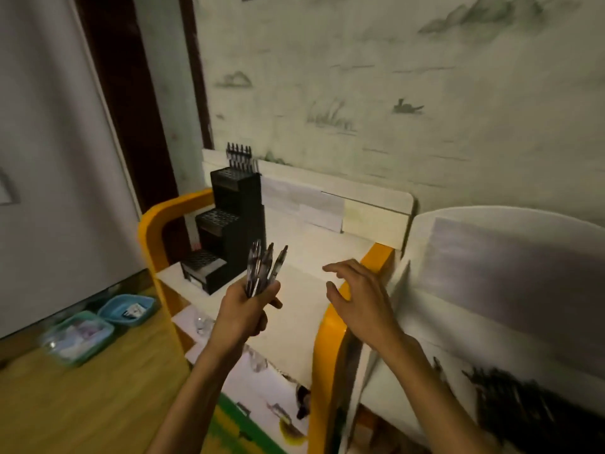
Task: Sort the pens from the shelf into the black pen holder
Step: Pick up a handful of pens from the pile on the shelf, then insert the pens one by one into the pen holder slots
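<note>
Forearms reach in from the bottom edge, and going from left to right the first thing past them is a pair of teal trays (98,326) on the wooden floor, holding blurred odds and ends. Next comes the left hand (244,311), its fingers (262,319) curled tight round a bundle of pens (263,268), tips fanned upward. Just behind them, on the white shelf (304,257) with orange side rails, stands the black pen holder (226,224), a stepped block with three perforated tiers. A row of pens already stands in the top tier (240,155); the two lower tiers look empty.

Pens of this kind should be light and stiff, with smooth, somewhat slippery plastic barrels, so a loose bundle could slide or scatter. I judge the best hold for slotting one is a pinch at mid-barrel, leaving the end free to enter a hole.

Further right, the right hand (357,296) hovers over the shelf beside the orange rail, fingers spread and relaxed, holding nothing. A dark heap at lower right (523,407) may be more pens, but it is too blurred to tell.

No brand, label or writing can be read anywhere; the pen barrels and the pale papers on the back panel are too smeared.
</note>
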Action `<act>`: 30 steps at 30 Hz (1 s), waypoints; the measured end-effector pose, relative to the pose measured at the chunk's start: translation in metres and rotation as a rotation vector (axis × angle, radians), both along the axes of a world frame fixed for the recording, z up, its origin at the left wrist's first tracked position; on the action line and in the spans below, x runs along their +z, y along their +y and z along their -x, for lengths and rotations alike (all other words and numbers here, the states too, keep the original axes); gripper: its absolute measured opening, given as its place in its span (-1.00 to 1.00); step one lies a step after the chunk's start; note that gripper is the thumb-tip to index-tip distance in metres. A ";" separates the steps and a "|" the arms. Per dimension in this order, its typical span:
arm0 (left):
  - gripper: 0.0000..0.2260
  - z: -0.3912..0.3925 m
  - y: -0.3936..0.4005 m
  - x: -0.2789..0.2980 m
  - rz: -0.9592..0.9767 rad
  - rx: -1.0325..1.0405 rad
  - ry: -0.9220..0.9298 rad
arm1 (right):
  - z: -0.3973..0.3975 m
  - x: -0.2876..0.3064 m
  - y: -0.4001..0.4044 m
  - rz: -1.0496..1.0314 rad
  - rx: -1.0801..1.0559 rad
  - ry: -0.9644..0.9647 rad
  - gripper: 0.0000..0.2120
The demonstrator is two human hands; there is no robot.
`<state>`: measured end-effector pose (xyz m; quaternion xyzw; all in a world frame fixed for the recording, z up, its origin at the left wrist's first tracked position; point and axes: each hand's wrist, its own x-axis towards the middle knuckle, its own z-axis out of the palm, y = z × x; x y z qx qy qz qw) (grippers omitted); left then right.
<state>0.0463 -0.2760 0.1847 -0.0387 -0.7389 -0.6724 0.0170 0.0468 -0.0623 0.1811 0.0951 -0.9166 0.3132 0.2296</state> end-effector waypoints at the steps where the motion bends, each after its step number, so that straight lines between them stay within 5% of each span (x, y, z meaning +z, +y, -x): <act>1: -0.74 0.001 -0.021 0.000 -0.002 0.019 -0.003 | 0.005 0.000 -0.021 0.004 0.007 0.007 -0.73; 15: -0.78 0.050 -0.271 -0.004 -0.072 0.222 -0.015 | 0.098 -0.009 -0.239 -0.035 0.102 -0.001 -0.73; 30: -0.82 0.213 -0.358 0.004 -0.098 0.182 0.093 | 0.247 -0.001 -0.350 -0.032 0.102 0.023 -0.73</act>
